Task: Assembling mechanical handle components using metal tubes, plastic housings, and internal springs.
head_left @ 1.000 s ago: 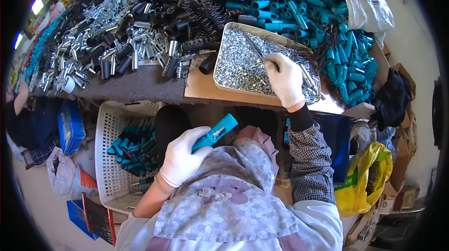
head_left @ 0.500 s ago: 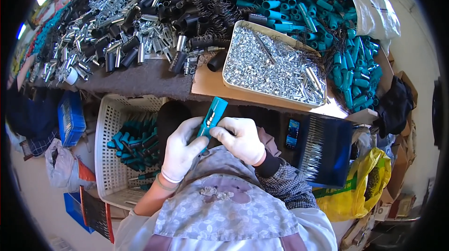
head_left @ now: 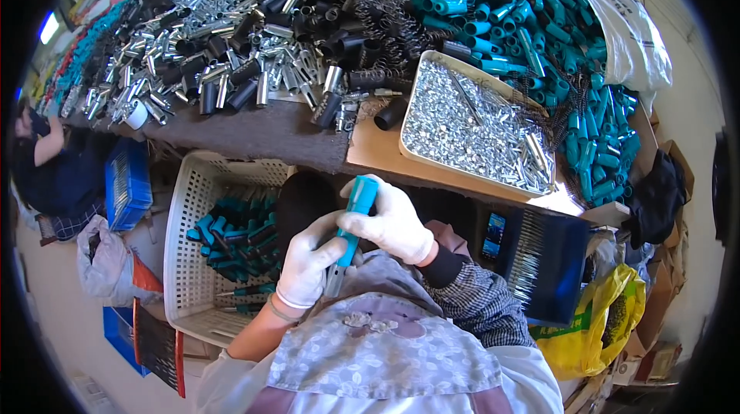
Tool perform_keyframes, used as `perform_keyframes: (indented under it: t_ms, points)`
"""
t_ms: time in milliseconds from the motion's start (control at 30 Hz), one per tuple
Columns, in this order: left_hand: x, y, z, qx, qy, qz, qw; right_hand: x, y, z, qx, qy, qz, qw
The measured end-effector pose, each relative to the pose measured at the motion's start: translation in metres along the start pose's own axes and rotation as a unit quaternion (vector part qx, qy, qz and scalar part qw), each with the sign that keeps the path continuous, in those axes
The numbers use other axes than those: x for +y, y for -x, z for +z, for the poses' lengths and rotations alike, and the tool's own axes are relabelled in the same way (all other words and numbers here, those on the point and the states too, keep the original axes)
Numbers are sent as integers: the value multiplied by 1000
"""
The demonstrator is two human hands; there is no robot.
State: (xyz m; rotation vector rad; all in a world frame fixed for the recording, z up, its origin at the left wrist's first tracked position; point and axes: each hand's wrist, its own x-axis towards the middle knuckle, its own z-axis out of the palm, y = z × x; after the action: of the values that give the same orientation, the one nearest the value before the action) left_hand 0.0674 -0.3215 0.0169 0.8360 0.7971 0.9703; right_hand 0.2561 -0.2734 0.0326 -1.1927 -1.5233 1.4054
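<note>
In front of my apron I hold a teal plastic handle (head_left: pixel 361 196), a slim tube standing tilted. My left hand (head_left: pixel 303 266) is closed around its lower part, where a greyish metal piece shows below the fingers. My right hand (head_left: pixel 395 227) wraps its upper part, thumb lying across the front and fingers behind it. Both hands wear white gloves. The handle's rounded top sticks out above the right thumb. Beyond the hands, on the bench, a shallow cream tray (head_left: pixel 479 171) holds many small shiny metal pieces, with a long thin tool lying on them.
Heaped on the bench are teal handles (head_left: pixel 597 136), black springs (head_left: pixel 378 11), and metal tubes (head_left: pixel 264 90). A white perforated basket (head_left: pixel 179 260) with teal tools stands left. At right are a phone (head_left: pixel 494 235), a blue box (head_left: pixel 556 275) of metal rods, and a yellow bag (head_left: pixel 597 337).
My right hand has moved up the handle and now wraps its upper part. The handle's open slot with shiny parts no longer shows. The view has shifted, revealing a person at far left.
</note>
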Motion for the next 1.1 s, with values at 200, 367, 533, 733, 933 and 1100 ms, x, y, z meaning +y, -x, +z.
perform_keyframes:
  t_ms: [200,367,533,733,933,1100]
  points:
    - [2,5,-32,57,175,35,982,-51,-78,-20,-29,435,-230,870]
    - [8,11,-41,67,213,64,973,-59,-160,-25,70,636,-404,654]
    - [7,12,-41,72,185,65,978,-42,-185,-12,-71,734,-290,611]
    - [10,9,-38,133,138,96,977,-53,-169,-18,-61,461,-407,786]
    - [21,13,-30,98,31,81,991,-48,-83,-29,-119,316,-353,873]
    - [14,9,-24,-41,-63,-58,995,-31,-20,-44,-53,102,-220,969]
